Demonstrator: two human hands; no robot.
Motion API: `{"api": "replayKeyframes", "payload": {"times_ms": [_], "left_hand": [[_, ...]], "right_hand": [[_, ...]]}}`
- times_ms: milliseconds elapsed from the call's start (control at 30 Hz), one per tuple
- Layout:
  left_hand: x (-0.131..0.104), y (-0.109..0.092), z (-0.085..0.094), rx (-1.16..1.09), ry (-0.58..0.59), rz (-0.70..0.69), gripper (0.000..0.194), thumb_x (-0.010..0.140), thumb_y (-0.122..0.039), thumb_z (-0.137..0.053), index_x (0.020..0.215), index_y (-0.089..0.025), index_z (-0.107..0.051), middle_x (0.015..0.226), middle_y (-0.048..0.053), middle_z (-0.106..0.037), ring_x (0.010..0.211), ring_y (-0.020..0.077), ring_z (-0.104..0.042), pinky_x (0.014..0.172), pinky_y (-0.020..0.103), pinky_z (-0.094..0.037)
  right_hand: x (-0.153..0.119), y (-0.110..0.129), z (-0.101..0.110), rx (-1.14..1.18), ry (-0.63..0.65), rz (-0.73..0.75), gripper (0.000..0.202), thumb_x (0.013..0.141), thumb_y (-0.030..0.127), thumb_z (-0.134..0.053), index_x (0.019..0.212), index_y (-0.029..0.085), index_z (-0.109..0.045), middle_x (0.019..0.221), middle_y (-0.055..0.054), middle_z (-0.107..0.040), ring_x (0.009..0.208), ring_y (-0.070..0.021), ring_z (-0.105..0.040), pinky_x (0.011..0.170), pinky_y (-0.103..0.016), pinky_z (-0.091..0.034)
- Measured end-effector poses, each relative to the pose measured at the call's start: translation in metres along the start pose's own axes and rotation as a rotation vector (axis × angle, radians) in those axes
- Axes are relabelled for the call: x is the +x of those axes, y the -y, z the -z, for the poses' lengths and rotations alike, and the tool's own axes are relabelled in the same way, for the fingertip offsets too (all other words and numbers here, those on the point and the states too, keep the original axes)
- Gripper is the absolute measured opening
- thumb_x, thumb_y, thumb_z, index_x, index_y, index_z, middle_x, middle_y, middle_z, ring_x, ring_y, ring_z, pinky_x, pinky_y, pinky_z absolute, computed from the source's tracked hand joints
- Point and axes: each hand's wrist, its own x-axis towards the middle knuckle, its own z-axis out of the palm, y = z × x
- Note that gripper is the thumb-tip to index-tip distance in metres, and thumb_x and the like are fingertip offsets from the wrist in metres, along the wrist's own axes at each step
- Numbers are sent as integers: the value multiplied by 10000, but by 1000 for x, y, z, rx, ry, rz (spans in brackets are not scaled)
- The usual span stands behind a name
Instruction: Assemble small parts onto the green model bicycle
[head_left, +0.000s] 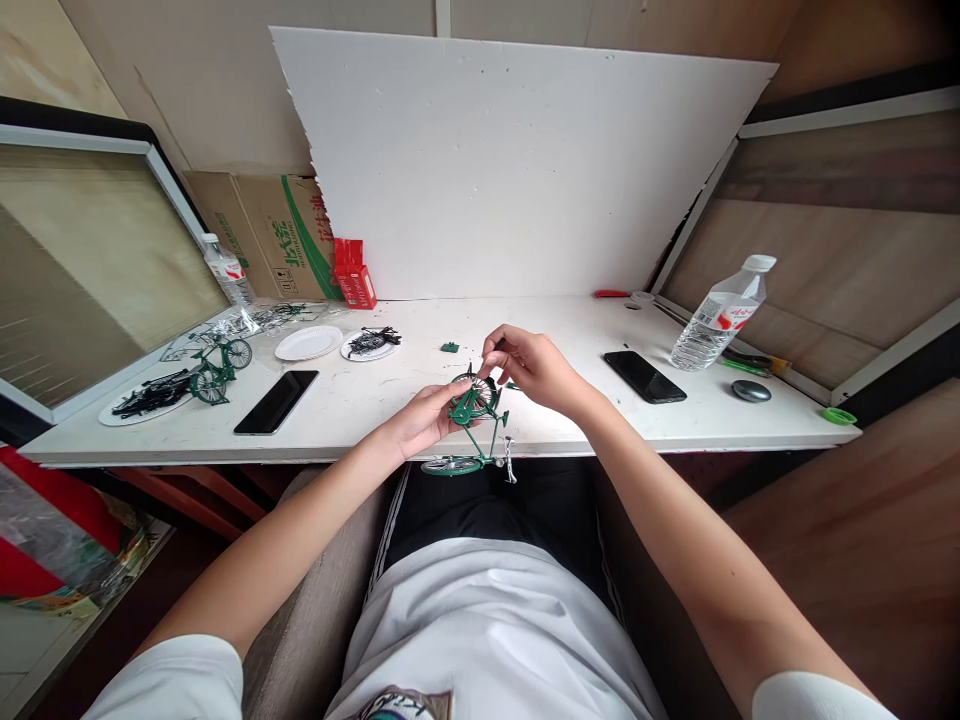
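Note:
A small green model bicycle [484, 432] is held over the table's front edge, its handlebar end pointing down toward the lap. My left hand [429, 418] grips it near the spoked wheel at the upper end. My right hand [527, 362] is pinched at that same wheel, on a small dark piece [499, 344] whose shape is too small to tell. A small green part [450, 347] lies on the table just behind the hands. Another green model bicycle [217, 368] stands at the left.
White plates with black parts [156, 394] [371, 343] and a bare plate [308, 343] lie on the left of the white table [555, 425]. Phones [276, 402] [645, 377] lie on both sides. Bottles [229, 270] [721, 315], a red box [355, 274] and a grey disc [751, 391] stand farther out.

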Motion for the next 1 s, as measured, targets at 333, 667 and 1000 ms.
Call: {"api": "replayKeyframes", "payload": {"times_ms": [333, 667, 1000], "left_hand": [[0, 3, 0, 10, -27, 16, 185, 958, -259, -795, 1084, -125, -787, 998, 97, -792, 836, 184, -733, 826, 340, -645], [0, 2, -1, 1, -43, -7, 199, 927, -267, -836, 1047, -114, -795, 1005, 105, -798, 843, 191, -742, 841, 346, -628], [-1, 1, -3, -3, -16, -26, 219, 950, -284, -820, 1076, -106, -797, 1032, 111, -800, 864, 179, -742, 832, 315, -634]], "right_hand": [[-2, 4, 0, -107, 29, 25, 276, 1112, 508, -565, 1039, 245, -605, 894, -43, -783, 819, -210, -733, 725, -356, -620], [-2, 7, -4, -193, 10, 51, 205, 1114, 421, -536, 1054, 249, -630, 899, -31, -787, 779, -195, -729, 727, -337, -587], [-2, 1, -2, -127, -28, 47, 293, 1101, 526, -586, 1038, 244, -637, 906, -58, -789, 827, -237, -771, 721, -369, -610]]}}
